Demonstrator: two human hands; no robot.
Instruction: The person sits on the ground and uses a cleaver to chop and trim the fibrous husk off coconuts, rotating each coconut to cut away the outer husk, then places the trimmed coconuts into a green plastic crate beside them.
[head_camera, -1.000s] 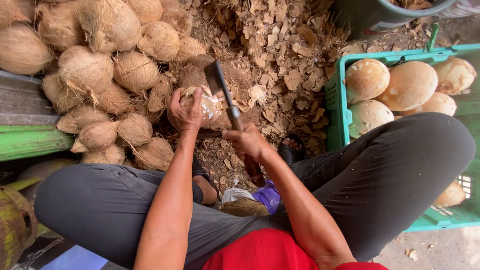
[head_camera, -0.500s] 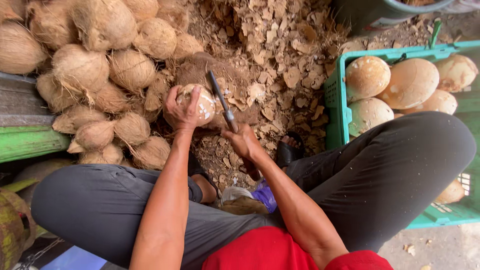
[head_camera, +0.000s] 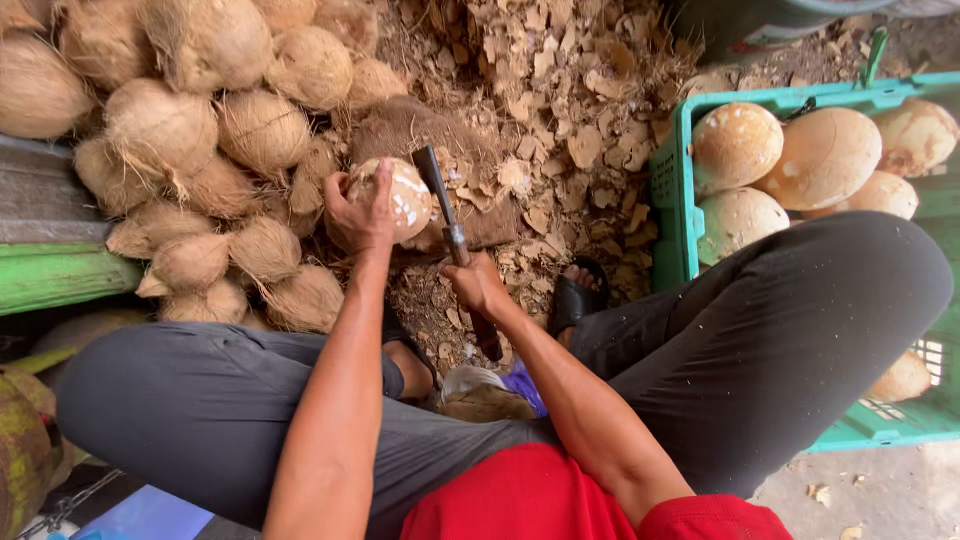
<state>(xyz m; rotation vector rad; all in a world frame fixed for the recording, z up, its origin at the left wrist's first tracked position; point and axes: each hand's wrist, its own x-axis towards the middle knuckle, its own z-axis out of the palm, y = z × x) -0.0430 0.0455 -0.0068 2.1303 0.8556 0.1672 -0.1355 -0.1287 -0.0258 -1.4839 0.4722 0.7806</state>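
My left hand (head_camera: 358, 212) grips a partly husked coconut (head_camera: 398, 198), pale brown with white patches, pressed down on a dark wooden chopping block (head_camera: 420, 135). My right hand (head_camera: 477, 285) holds a cleaver (head_camera: 440, 195) by its handle. The dark blade stands on edge against the right side of the coconut. Both forearms reach out between my knees, which are in dark trousers.
A heap of hairy unhusked coconuts (head_camera: 190, 130) lies at the left. A green plastic crate (head_camera: 672, 190) at the right holds several smooth peeled coconuts (head_camera: 800, 160). Shell chips (head_camera: 560, 110) cover the ground ahead. My sandalled foot (head_camera: 575, 295) rests near the crate.
The cleaver was raised over the coconut a second ago; it has come down and now lies against the coconut's right side. The left hand has kept hold of the coconut.
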